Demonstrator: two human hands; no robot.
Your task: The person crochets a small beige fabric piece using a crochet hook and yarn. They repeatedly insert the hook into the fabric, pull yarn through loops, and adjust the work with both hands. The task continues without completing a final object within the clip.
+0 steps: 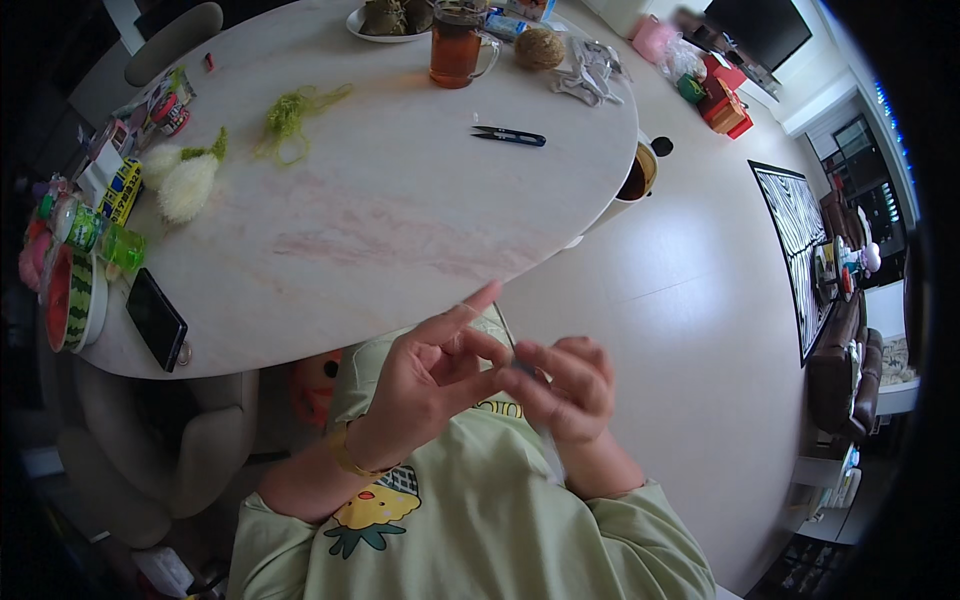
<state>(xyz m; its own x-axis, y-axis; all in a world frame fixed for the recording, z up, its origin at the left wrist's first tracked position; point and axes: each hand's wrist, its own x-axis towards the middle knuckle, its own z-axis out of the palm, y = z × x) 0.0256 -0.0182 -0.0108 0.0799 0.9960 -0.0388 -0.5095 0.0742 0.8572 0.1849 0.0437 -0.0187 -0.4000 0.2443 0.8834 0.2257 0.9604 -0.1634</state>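
Both my hands meet above my lap, just off the near edge of the marble-patterned table (360, 247). My left hand (442, 367) has its index finger raised with a thin pale thread over it, while its thumb and another finger close near my right fingertips. My right hand (566, 382) pinches a small grey-blue handle of a thin metal tool, likely a crochet hook (504, 326). What lies between the fingertips is too small to tell. On the table are thread snips (508, 136), a tangle of green yarn (289, 120) and fluffy cream yarn pieces (187, 187) with a green part.
A glass mug of reddish drink (454, 49), a round brown ball (538, 49), white gloves (591, 73) and a plate (360, 28) stand along the far side. At left lie a smartphone (157, 319), a watermelon-patterned bowl (79, 300) and packages. A bin (637, 176) stands beyond the right edge.
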